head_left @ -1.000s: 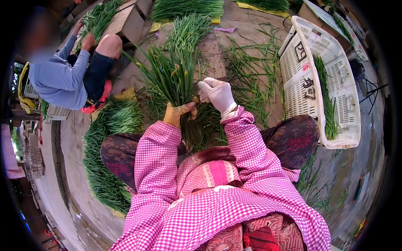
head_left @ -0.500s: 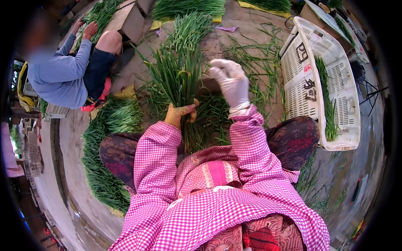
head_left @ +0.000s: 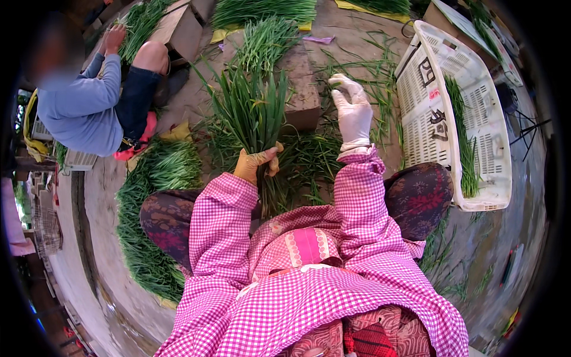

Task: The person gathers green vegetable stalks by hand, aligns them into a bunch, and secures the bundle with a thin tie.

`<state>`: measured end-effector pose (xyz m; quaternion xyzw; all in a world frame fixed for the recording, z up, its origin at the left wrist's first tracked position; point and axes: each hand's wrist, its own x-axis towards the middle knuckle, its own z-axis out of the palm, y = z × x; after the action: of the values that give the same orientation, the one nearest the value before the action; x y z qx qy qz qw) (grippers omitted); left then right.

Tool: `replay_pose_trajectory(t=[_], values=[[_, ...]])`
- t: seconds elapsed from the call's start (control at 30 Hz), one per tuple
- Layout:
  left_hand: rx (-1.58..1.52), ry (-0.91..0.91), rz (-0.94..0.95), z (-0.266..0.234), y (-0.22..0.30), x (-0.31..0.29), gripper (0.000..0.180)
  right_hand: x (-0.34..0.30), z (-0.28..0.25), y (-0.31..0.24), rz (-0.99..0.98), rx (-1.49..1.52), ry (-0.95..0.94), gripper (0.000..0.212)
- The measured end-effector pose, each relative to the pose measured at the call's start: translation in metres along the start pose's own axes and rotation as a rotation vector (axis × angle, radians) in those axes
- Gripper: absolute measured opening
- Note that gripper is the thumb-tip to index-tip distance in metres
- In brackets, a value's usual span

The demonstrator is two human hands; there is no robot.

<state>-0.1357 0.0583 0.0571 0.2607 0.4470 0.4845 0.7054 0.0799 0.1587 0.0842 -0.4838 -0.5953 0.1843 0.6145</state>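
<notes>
My left hand point(head_left: 254, 165), in a yellowish glove, is closed round a bunch of garlic chives point(head_left: 256, 113). The leaves fan upward and away from me, and the stalk ends hang below the fist. To the right of the bunch is my right hand point(head_left: 353, 113), in a whitish glove. Its fingers are bent, with a gap between them and the thumb. A bit of green shows by its fingertips; whether it touches them is unclear. Beyond the bunch, more cut chives point(head_left: 266, 44) lie on a low block point(head_left: 302, 98).
A white perforated crate point(head_left: 425, 89) with some chives inside stands tilted at the right. Loose leaves point(head_left: 380, 71) litter the floor. A long chive pile point(head_left: 140, 238) lies by my left knee. At the far left, a person in a blue top point(head_left: 83, 116) sits handling greens.
My right hand has moved to the right, away from the bunch, and its fingers have spread a little. My left hand keeps its grip in nearly the same place. The other person's hands have shifted left.
</notes>
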Motion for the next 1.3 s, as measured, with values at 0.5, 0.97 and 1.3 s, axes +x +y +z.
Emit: replay_pose_trajectory(t=[0.5,0.97,1.3], values=[[-0.096,0.007,0.105,0.002,-0.002,-0.003,0.034,-0.033,0.042,-0.034,-0.273,-0.14,-0.292,0.014],[-0.026,0.041,0.122,-0.007,-0.003,0.002,0.021,-0.03,0.035,-0.011,-0.107,-0.279,-0.007,0.018],[-0.081,0.176,0.046,-0.017,-0.009,0.011,0.031,-0.01,-0.004,0.03,0.406,0.128,-0.355,0.035]])
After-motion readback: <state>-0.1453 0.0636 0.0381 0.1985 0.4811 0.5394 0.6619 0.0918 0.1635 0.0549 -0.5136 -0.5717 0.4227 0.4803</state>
